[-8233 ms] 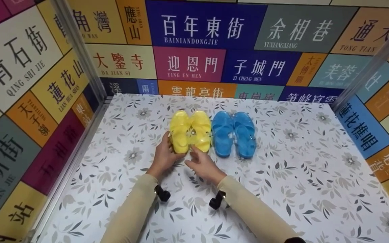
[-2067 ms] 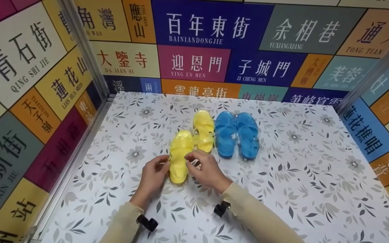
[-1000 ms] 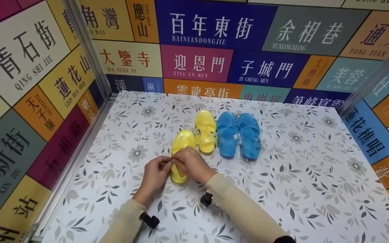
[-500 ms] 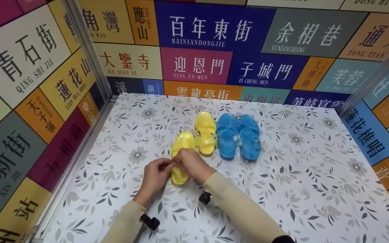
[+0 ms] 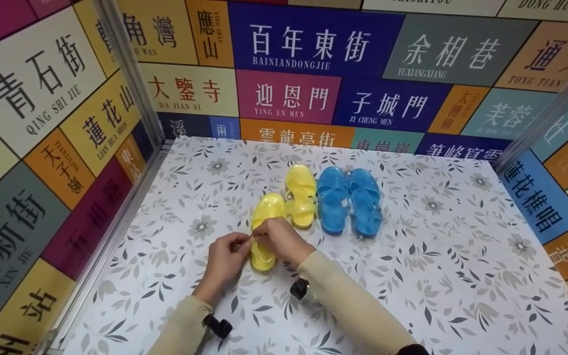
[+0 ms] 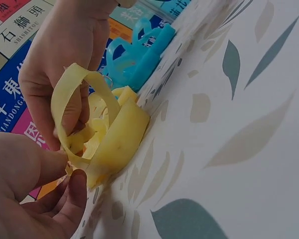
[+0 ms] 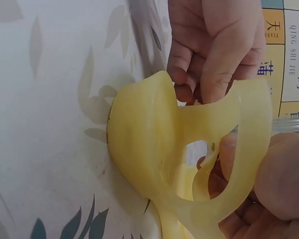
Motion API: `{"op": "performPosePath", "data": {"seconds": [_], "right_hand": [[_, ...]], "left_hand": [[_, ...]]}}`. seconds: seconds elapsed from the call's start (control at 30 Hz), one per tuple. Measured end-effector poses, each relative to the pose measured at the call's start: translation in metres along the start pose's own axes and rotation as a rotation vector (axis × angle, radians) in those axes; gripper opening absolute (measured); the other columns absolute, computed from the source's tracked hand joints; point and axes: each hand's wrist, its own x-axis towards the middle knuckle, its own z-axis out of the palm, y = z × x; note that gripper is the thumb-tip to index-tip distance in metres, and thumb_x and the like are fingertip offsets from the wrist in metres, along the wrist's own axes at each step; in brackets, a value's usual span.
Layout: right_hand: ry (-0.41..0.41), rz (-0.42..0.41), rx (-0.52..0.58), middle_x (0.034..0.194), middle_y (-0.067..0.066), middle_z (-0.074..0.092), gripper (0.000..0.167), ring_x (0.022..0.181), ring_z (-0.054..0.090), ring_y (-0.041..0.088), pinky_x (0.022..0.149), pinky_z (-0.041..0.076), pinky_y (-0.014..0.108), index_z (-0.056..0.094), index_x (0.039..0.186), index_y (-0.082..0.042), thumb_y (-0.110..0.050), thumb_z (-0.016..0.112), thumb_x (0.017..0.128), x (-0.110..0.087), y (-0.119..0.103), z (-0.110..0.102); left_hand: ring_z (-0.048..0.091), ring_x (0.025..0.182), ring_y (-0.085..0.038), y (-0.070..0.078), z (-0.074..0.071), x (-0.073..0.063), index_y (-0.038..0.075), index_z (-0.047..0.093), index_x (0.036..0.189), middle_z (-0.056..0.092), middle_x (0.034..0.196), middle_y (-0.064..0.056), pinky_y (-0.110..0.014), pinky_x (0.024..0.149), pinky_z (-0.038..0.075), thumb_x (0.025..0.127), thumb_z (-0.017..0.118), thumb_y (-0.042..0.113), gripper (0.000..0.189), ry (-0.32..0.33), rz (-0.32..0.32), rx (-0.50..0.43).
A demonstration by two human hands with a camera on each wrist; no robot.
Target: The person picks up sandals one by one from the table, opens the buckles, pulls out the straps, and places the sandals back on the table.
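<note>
The right hand's grip [image 5: 284, 241] covers the middle of the nearer yellow sandal [image 5: 269, 204] in the head view; what meets the left hand's grip [image 5: 224, 261] at that sandal's left side is too small to tell there. Its strap [image 7: 259, 112] partly hides the right hand's grip in the right wrist view, whose bottom edge cuts the sandal off. Nearer the person than the sandal, both sleeves [image 5: 358, 305] are cut off.
</note>
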Motion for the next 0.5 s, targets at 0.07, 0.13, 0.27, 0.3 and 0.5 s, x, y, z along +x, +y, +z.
{"op": "performPosePath", "data": {"seconds": [0.07, 0.13, 0.27, 0.3, 0.5], "right_hand": [[-0.008, 0.017, 0.014, 0.097, 0.0, 0.08, 0.015, 0.087, 0.071, 0.01, 0.079, 0.056, 0.021, 0.084, 0.106, -0.011, -0.005, 0.074, 0.096, 0.0007, 0.0002, -0.0007], [-0.003, 0.007, 0.013, 0.094, -0.001, 0.08, 0.012, 0.084, 0.07, 0.009, 0.077, 0.056, 0.022, 0.084, 0.104, -0.012, -0.009, 0.076, 0.096, 0.0013, 0.0007, -0.0018], [-0.005, -0.022, 0.002, 0.093, 0.0, 0.08, 0.01, 0.082, 0.071, 0.01, 0.074, 0.056, 0.023, 0.084, 0.103, -0.012, -0.011, 0.078, 0.095, 0.0016, 0.0016, -0.0028], [-0.011, -0.021, 0.003, 0.093, 0.0, 0.08, 0.011, 0.082, 0.071, 0.01, 0.074, 0.056, 0.023, 0.084, 0.104, -0.013, -0.011, 0.078, 0.095, 0.0017, 0.0019, -0.0033], [-0.078, 0.037, 0.049, 0.095, -0.003, 0.079, 0.015, 0.078, 0.066, 0.006, 0.069, 0.055, 0.022, 0.083, 0.108, -0.015, -0.01, 0.076, 0.096, 0.0024, 0.0033, -0.0041]], "left_hand": [[0.068, 0.081, -0.012, -0.0002, 0.0001, 0.0003, 0.011, 0.081, 0.101, 0.077, 0.092, 0.0, -0.026, 0.075, 0.055, 0.096, 0.076, 0.012, 0.007, 0.008, 0.002, 0.001], [0.068, 0.079, -0.012, -0.0001, 0.0, 0.0014, 0.011, 0.082, 0.1, 0.077, 0.09, 0.0, -0.025, 0.073, 0.055, 0.095, 0.077, 0.012, 0.006, 0.013, 0.01, -0.005], [0.068, 0.079, -0.011, 0.0003, -0.0003, 0.0027, 0.011, 0.082, 0.1, 0.077, 0.089, 0.0, -0.024, 0.072, 0.055, 0.095, 0.079, 0.015, 0.007, 0.013, 0.0, -0.019], [0.068, 0.079, -0.012, 0.0007, -0.0004, 0.0029, 0.01, 0.082, 0.1, 0.077, 0.089, 0.0, -0.024, 0.072, 0.055, 0.095, 0.079, 0.015, 0.008, 0.011, -0.001, -0.025], [0.068, 0.083, -0.014, 0.0012, -0.0013, 0.0007, 0.008, 0.08, 0.102, 0.077, 0.093, -0.002, -0.026, 0.076, 0.055, 0.096, 0.077, 0.014, 0.009, -0.018, -0.022, -0.045]]}}
